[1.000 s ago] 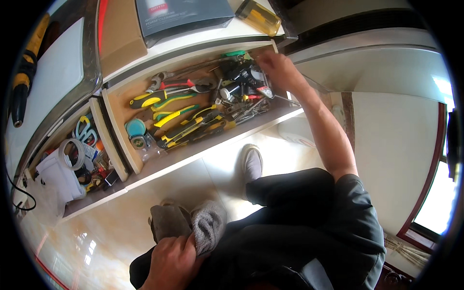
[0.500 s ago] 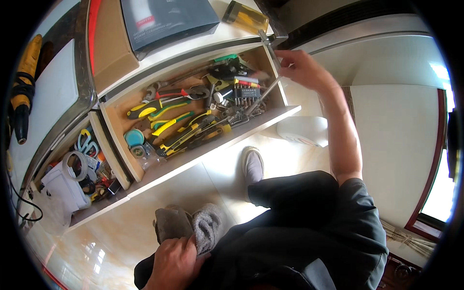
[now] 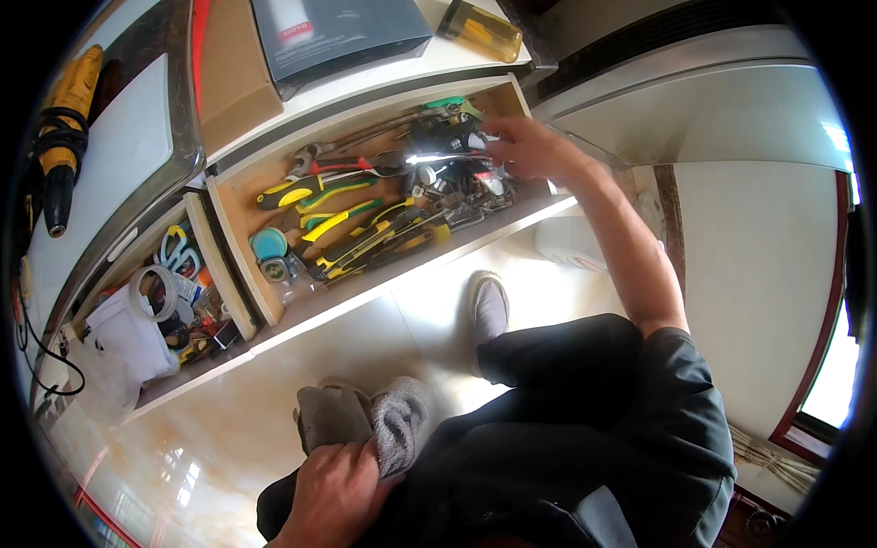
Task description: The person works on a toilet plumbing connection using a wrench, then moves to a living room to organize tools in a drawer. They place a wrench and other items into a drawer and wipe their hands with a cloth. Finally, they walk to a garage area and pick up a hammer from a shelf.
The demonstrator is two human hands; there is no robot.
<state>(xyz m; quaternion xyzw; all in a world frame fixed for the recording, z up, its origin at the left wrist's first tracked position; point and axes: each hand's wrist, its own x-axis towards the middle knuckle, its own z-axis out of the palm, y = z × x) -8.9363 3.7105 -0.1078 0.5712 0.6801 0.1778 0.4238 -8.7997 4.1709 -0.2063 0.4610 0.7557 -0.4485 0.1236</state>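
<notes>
Right hand (image 3: 532,151) back over drawer (image 3: 239,196), upper centre of frame; moment ago, raised past drawer's right end. Suggests sorting among contents again. Shiny bar (image 3: 446,158) by its fingertips, long axis nearly level, free end pointing left toward pliers (image 3: 326,165); blurred, can't tell if gripped. Left hand (image 3: 333,489), lower centre, clenches grey cloth (image 3: 400,434).

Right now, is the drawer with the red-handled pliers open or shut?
Open. The drawer juts out past the white countertop, leaving the red-handled pliers visible inside, beneath no cover.
</notes>
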